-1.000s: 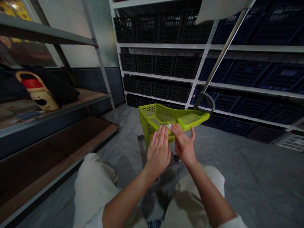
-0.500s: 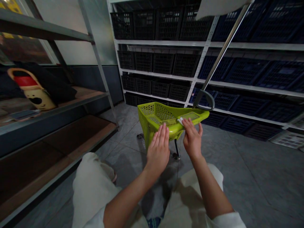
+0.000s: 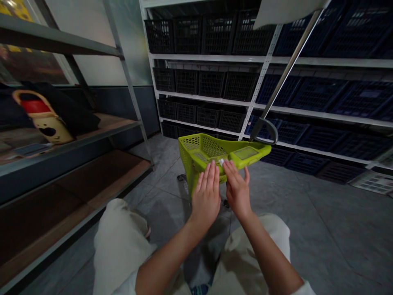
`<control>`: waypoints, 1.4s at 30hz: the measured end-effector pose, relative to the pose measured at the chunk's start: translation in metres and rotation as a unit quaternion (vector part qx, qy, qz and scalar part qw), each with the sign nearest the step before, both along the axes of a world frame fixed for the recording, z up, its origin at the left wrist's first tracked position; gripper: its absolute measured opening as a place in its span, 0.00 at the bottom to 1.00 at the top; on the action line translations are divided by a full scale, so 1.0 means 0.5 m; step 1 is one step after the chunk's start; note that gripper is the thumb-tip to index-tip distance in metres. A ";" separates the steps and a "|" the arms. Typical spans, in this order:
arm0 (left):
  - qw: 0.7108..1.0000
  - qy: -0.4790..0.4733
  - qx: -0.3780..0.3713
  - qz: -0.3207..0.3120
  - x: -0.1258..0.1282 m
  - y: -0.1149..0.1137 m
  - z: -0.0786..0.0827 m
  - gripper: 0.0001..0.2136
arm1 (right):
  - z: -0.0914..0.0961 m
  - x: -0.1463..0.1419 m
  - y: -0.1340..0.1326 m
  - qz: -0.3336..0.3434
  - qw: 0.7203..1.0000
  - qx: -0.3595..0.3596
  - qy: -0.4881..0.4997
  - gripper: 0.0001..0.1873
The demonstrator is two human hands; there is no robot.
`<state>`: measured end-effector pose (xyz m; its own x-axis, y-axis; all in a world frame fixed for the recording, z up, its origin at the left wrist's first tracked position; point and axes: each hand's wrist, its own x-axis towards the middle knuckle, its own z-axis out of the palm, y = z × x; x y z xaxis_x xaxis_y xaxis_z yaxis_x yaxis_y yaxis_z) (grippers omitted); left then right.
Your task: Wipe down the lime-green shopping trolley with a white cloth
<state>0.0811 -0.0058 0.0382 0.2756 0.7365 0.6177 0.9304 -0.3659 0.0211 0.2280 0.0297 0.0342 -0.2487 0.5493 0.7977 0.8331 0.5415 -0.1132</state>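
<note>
A lime-green wheeled basket (image 3: 196, 153) stands on the grey floor in front of me, with a metal handle pole (image 3: 287, 71) rising from its right end. My left hand (image 3: 206, 197) lies flat against the basket's near rim, fingers stretched out together. My right hand (image 3: 236, 186) presses a small white cloth (image 3: 221, 162) onto the rim with its fingertips, just right of the left hand. My knees in light trousers show below.
White shelving (image 3: 264, 61) full of dark crates (image 3: 215, 35) fills the wall behind. A grey metal rack (image 3: 73, 139) stands at the left, holding a cream and red toy-like container (image 3: 46, 119) and dark bags. Tiled floor (image 3: 322, 229) spreads to the right.
My right hand slid the white cloth right along the basket's rim half a second ago, then back left beside my left hand. The left hand stayed on the rim.
</note>
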 end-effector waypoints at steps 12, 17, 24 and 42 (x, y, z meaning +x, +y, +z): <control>1.000 -0.014 -0.005 -0.005 0.001 -0.001 0.002 0.33 | -0.002 0.003 -0.001 0.021 0.999 -0.008 -0.030 0.38; 1.000 -0.018 0.006 -0.011 0.002 0.000 0.000 0.33 | 0.000 0.017 0.013 -0.044 0.999 0.024 0.014 0.35; 0.999 -0.030 0.009 -0.012 0.002 0.001 -0.004 0.34 | 0.000 -0.001 -0.007 0.039 0.998 -0.020 -0.041 0.37; 0.999 -0.032 0.010 -0.024 -0.002 0.000 -0.005 0.37 | 0.003 0.000 0.005 -0.080 0.996 0.022 0.045 0.36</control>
<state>0.0798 -0.0057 0.0358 0.2709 0.7102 0.6498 0.9085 -0.4117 0.0712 0.2280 0.0321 0.0355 -0.0868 0.5402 0.8370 0.8969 0.4081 -0.1704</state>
